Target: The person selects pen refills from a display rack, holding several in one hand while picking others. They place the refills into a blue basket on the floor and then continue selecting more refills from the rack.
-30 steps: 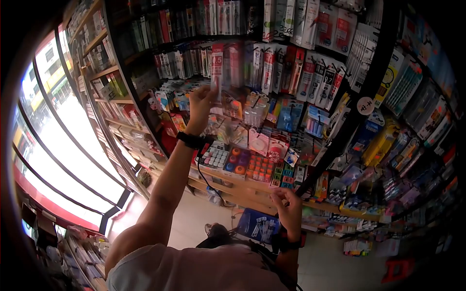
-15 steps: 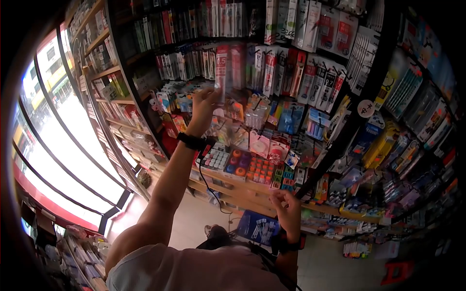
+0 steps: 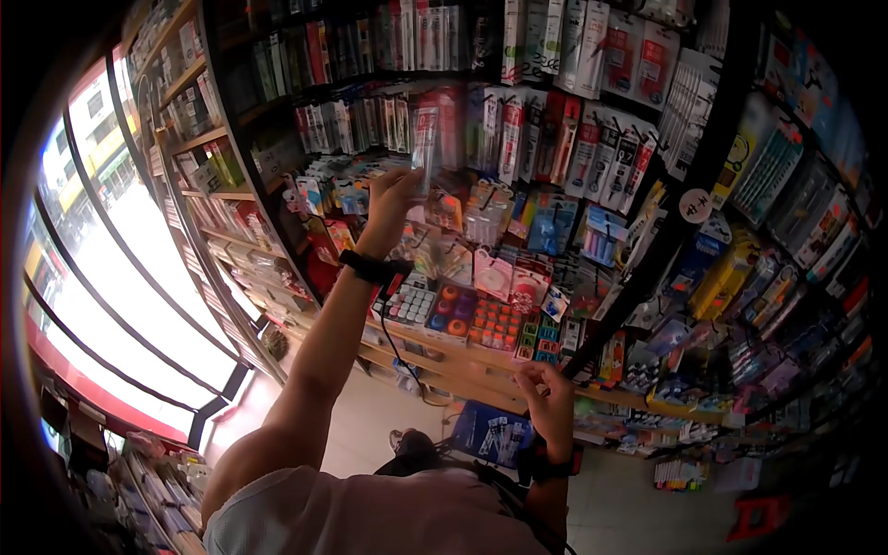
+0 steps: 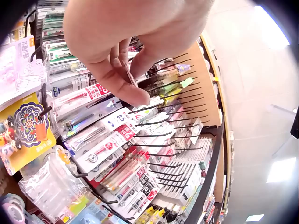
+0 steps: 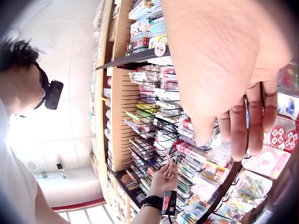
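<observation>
At stationery shelves (image 3: 472, 359), left fingers (image 4: 122, 88) pinching slim packet (image 3: 425, 139), upright

Slim, clear packet (image 3: 425, 139) with red-and-white markings, nearly upright, pinched in the left hand (image 3: 392, 205), near hanging packets (image 3: 510, 137).

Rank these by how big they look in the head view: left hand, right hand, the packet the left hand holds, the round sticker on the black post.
1. Left hand and right hand, too alike to rank
2. Packet
3. Round sticker, smallest
</observation>
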### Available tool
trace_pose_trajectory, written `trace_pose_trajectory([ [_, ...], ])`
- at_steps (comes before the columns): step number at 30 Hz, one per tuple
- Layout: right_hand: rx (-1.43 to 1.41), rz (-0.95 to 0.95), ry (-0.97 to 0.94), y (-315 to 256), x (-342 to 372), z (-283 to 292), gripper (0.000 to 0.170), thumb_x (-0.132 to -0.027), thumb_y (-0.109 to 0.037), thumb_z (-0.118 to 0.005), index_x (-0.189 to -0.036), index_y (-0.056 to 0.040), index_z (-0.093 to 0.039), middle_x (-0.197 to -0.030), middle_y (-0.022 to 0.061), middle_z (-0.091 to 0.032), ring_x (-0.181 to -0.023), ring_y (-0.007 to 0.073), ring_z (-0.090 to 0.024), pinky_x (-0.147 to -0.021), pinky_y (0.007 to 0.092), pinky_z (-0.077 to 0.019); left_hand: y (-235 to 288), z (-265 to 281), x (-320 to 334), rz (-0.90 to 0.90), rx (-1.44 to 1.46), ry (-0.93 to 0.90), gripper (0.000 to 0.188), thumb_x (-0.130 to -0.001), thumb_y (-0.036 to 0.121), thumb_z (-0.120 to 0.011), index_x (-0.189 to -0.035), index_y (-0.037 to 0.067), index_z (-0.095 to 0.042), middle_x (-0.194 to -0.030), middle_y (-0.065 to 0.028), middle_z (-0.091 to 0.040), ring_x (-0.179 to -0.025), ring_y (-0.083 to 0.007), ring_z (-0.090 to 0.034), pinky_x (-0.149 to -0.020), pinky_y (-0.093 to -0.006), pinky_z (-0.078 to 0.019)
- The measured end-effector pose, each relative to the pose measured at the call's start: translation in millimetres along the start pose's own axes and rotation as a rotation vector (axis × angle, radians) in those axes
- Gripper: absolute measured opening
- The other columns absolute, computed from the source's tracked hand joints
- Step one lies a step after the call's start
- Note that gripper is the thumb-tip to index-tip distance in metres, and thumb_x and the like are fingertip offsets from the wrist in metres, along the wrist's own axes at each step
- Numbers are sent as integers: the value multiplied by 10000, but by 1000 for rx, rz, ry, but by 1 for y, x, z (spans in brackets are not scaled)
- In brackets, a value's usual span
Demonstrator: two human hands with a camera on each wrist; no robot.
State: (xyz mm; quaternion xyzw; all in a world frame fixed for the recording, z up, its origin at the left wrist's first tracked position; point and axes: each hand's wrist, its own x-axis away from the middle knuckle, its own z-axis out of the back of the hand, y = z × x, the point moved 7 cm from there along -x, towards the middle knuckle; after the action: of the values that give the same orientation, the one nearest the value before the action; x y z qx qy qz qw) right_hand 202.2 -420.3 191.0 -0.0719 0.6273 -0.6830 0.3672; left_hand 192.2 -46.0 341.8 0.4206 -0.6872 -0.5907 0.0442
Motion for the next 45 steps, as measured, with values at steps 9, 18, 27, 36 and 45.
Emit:
trace_pose_trajectory([
  [9, -25, -22, -8, -4, 0, -3, 153, -910, -80, -656, -1021, 24, -645, -869, 87, -704, -806, 132, -660, -729, 262, -503, -20, -7, -32, 16, -61, -57, 209, -925, 210, -657, -905, 1, -670, -819, -29, -639, -725, -130, -623, -672, -277, -510],
  [18, 2, -15, 61, -7, 7, 12, 202, -876, -128, -714, -1014, 11, -662, -849, 69, -704, -748, 115, -630, -683, 262, -486, -34, -11, -26, 104, -122, -54, 491, -974, 210, -587, -1375, -14, -416, -1166, -125, -570, -1005, -257, -628, -843, -387, -570],
  [27, -67, -51, 187, 9, 23, 53, 215, -900, -179, -700, -1032, -12, -671, -867, 65, -723, -783, 125, -662, -711, 271, -504, -28, -9, 43, -168, -266, -105, 592, -980, 147, -523, -1462, -33, -229, -1484, -199, -327, -1307, -320, -456, -999, -450, -539],
  [36, -197, -306, 277, 78, 79, 62, 190, -907, -151, -695, -1026, -7, -660, -867, 67, -706, -831, 127, -670, -767, 279, -506, -126, -13, 143, -8, -232, -243, 614, -1032, 310, -432, -1512, 111, -105, -1477, -267, -339, -1242, -424, -520, -969, -577, -523],
  [45, -258, -839, 397, 164, 197, 33, 185, -929, -128, -662, -1026, 28, -638, -896, 105, -697, -860, 137, -672, -763, 266, -530, -340, 2, 331, 817, -297, -600, 388, -1024, 261, -456, -1209, -43, -612, -740, -140, -702, -469, -132, -582, -455, -236, -471],
])
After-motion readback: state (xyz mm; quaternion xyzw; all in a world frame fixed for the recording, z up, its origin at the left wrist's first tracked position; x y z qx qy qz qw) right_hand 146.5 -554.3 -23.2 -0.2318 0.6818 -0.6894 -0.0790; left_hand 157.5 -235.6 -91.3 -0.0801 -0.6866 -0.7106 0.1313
